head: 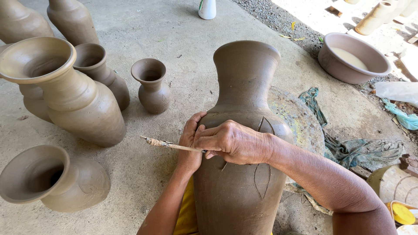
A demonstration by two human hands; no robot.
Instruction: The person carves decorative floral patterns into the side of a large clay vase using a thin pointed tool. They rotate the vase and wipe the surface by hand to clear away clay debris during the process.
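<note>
One tool tip [204,151], seemingly hidden.

small vase [152,86], basin [352,58], crumpled cloth [359,150]

One head-worn camera only, looking steeply down and forward from above the person's arms. Close on the tall clay vase [244,130] at centre; concrete floor [183,39] fills the rest, gravel edge top right.
</note>
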